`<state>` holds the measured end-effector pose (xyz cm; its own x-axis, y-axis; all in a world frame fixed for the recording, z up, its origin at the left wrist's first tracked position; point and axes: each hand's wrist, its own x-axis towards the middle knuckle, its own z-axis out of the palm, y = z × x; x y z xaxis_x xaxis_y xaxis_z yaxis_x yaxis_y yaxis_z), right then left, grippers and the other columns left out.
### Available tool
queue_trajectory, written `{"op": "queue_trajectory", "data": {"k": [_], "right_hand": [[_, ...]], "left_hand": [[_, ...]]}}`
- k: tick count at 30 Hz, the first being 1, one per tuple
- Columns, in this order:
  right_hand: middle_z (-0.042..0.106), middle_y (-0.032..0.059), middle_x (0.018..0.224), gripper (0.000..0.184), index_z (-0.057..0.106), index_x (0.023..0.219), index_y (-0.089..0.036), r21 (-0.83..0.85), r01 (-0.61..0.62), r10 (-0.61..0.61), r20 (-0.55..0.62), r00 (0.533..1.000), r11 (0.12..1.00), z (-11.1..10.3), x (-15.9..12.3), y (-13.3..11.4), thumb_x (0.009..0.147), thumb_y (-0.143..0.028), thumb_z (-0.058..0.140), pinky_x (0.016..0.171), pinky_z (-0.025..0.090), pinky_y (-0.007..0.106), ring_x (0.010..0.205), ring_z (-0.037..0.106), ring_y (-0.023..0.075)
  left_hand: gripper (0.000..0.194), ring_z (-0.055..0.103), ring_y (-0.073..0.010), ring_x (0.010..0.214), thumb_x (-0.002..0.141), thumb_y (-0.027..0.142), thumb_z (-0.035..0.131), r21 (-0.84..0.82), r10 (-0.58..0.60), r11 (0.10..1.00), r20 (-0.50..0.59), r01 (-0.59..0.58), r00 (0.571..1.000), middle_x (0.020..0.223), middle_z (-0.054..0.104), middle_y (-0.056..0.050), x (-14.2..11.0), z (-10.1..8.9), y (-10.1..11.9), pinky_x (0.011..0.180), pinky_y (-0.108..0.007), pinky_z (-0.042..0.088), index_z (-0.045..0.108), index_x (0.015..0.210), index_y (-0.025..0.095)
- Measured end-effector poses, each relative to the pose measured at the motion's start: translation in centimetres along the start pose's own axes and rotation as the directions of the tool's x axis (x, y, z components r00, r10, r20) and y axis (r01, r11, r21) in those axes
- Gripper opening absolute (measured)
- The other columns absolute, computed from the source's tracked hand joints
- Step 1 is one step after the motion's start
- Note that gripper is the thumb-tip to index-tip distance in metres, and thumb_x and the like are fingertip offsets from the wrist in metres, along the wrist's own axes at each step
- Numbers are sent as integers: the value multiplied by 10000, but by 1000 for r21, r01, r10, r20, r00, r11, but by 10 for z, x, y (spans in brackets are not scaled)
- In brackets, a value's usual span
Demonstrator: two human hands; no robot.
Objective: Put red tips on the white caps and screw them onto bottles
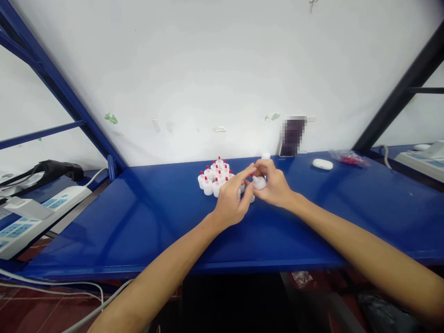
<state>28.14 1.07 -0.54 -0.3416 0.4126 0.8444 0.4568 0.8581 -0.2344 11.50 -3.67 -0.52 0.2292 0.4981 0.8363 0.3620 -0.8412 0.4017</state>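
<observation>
My right hand (274, 185) grips a small white squeeze bottle (259, 183), tilted so that its red cap (252, 175) points left. Thumb and index finger of my left hand (233, 200) curl around that cap from the other side, with the fingertips close to it. Just behind and left of my left hand, a cluster of several white bottles with red caps (208, 186) stands upright on the blue table (166, 222). My left hand hides part of the cluster. Behind my right hand a white bottle or cap (265, 156) shows only in part.
A phone (293, 136), blurred out, leans on the wall. Right of it lie a white earbud case (322, 164) and a clear bag with red pieces (348, 158). Power strips (45, 212) with cables flank the table. Blue frame posts (65, 88) rise at both sides.
</observation>
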Motion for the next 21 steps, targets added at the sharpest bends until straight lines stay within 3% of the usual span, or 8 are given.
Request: {"op": "queue_trajectory", "data": {"k": [6,10,14,17,21], "right_hand": [[521,-77,671,432,386,1194,-241,2,-124,124,39,992,992,-1,1,-6,825,-260,610,510,408,239,503,504,117],[628,-55,682,583,405,1339,-232,-9,-242,242,67,968,970,-4,5,-13,798,-232,621,523,453,264,489,571,142],[676,-29,675,697,432,1439,-219,-59,-233,239,123,963,971,-5,6,-13,776,-241,644,548,505,301,503,623,180],[755,42,894,658,475,1438,-218,-98,-201,213,133,968,975,-5,5,-10,797,-249,621,645,554,332,634,696,211],[745,86,1123,559,531,1396,-211,-96,-186,194,73,978,978,-7,5,-7,842,-260,591,703,570,333,743,727,219]], "left_hand": [[440,566,-264,1282,965,245,512,15,28,999,51,-29,998,1408,568,-147,1,-2,0,1076,-444,475,457,1398,194],[527,400,-300,1427,970,262,510,25,51,998,162,-55,986,1542,404,-163,-1,-2,1,1146,-510,389,353,1471,217],[630,365,-335,1441,963,296,528,49,33,998,267,-48,963,1609,262,-177,-3,-3,2,1151,-560,356,257,1529,243],[681,313,-359,1462,958,319,527,78,34,995,312,-61,949,1621,218,-182,-3,-3,2,1153,-621,304,199,1552,259],[650,232,-359,1493,969,306,494,133,31,988,337,-80,941,1618,217,-192,-2,-2,3,1157,-648,243,205,1547,238]]}}
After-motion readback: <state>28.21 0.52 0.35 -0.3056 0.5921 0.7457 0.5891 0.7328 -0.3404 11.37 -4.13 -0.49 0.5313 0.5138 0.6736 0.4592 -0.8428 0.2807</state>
